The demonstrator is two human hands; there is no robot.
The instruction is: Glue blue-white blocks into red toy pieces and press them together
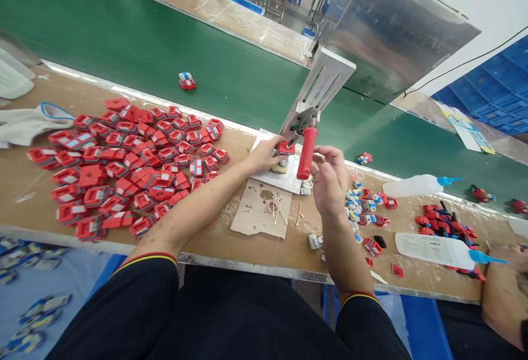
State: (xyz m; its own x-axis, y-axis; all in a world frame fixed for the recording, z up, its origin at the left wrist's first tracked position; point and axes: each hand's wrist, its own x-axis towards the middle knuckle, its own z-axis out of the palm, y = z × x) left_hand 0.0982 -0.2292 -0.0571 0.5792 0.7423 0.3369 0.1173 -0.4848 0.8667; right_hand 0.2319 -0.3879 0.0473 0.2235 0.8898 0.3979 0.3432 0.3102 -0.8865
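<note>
My left hand [267, 154] pinches a small red plastic part [285, 148] and holds it under the head of a hand press [314, 96]. The press has a slanted metal column and a red-gripped lever [307, 153]. My right hand [330, 176] hovers just right of that lever, fingers curled and close to it, palm toward me; I see nothing in it. The press stands on a pale base plate [289, 180] on the brown workbench [264, 250].
A large heap of red parts [127, 167] lies left of the press. Smaller red, white and blue pieces [365, 211] lie to the right, with two squeeze bottles [416, 186] [439, 250]. A green conveyor [165, 46] carries single parts [187, 81]. Another person's hand [507, 264] rests at the right.
</note>
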